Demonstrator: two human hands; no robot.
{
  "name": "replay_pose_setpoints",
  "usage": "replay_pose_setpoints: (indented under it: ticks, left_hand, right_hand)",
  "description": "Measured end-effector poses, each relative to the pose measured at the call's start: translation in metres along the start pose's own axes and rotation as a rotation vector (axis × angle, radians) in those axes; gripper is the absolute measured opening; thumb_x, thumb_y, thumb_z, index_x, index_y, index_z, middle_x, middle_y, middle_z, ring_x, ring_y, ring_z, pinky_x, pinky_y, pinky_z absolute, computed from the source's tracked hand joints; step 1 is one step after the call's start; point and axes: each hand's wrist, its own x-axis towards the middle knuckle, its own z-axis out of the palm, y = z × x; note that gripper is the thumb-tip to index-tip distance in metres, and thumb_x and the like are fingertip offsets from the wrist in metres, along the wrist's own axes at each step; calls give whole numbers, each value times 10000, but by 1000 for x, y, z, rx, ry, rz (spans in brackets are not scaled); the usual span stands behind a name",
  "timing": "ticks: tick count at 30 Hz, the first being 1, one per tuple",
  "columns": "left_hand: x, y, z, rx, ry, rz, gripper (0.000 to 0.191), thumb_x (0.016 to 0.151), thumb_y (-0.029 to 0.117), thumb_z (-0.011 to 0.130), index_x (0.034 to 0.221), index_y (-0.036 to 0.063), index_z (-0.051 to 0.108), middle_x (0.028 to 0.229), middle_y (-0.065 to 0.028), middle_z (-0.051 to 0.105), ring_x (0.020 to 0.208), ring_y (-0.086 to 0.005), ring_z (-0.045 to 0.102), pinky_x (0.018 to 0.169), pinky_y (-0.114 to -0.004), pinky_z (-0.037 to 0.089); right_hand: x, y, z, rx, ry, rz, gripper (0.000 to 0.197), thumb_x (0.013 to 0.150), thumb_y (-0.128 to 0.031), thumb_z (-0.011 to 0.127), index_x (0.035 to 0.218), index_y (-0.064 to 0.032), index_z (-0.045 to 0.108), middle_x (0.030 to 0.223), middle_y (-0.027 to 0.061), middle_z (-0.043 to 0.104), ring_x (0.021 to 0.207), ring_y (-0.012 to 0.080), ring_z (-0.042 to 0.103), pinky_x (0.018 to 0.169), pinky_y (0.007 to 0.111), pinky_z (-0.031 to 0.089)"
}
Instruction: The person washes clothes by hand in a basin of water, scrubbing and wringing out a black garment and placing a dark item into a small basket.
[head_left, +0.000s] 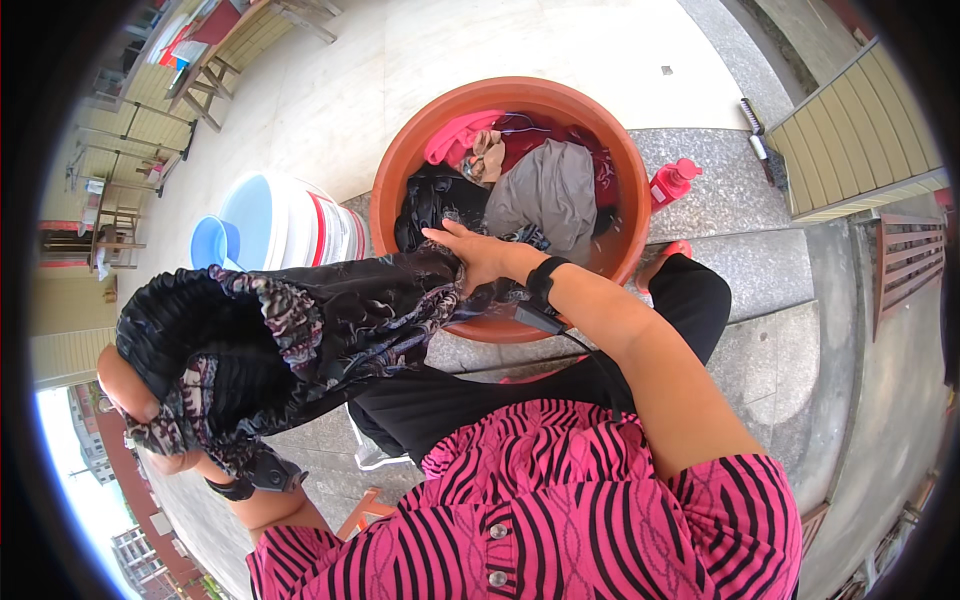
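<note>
A dark patterned garment with a gathered elastic edge (360, 300) stretches from the far left to the tub. My left hand (142, 412) grips its gathered end at the left. At the other end, my right hand (476, 255) lies on the cloth above the near rim of the tub, fingers extended; whether it grips is unclear. The round orange-brown plastic tub (386, 165) holds water and soaking clothes: a grey cloth (547, 187), a pink cloth (457, 135), a black shiny cloth (435, 199) and dark red fabric (547, 135). Both wrists wear black straps.
Left of the tub stand a white bucket with red stripes (300, 217) and a light-blue dipper (214, 241). A pink pump bottle (673, 184) is at the tub's right. Brushes (761, 146) lie near a tiled wall corner. Stone steps run beneath my legs; wooden benches stand at upper left.
</note>
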Motion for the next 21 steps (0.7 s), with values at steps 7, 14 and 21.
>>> replay_pose_setpoints:
  ticks: [7, 14, 21]
  left_hand:
    - [23, -3, -6, -14, -247, 75, 370, 702, 255, 694, 975, 107, 493, 1187, -218, 537, 1117, -389, 529, 965, -517, 423]
    - [43, -36, -52, 40, -139, -114, 269, 739, -8, 539, 1003, 5, 489, 1051, -180, 606, 959, -238, 613, 897, -369, 491]
    - [32, -177, -53, 64, -77, -473, 317, 757, -105, 472, 1034, 16, 568, 934, -23, 621, 846, -91, 567, 779, -209, 423]
  right_hand:
    - [-5, 12, 11, -37, -157, -74, 769, 509, -180, 861, 1199, -93, 533, 1360, 194, 442, 1382, 348, 212, 1044, 386, 331]
    - [-77, 55, -1, 96, 244, 57, 320, 587, -81, 770, 779, -28, 519, 1005, 176, 629, 1136, 321, 541, 858, 360, 442]
    - [-158, 61, -62, 514, 488, 219, 249, 700, 117, 605, 686, -54, 425, 804, 39, 576, 814, 95, 542, 696, 239, 430]
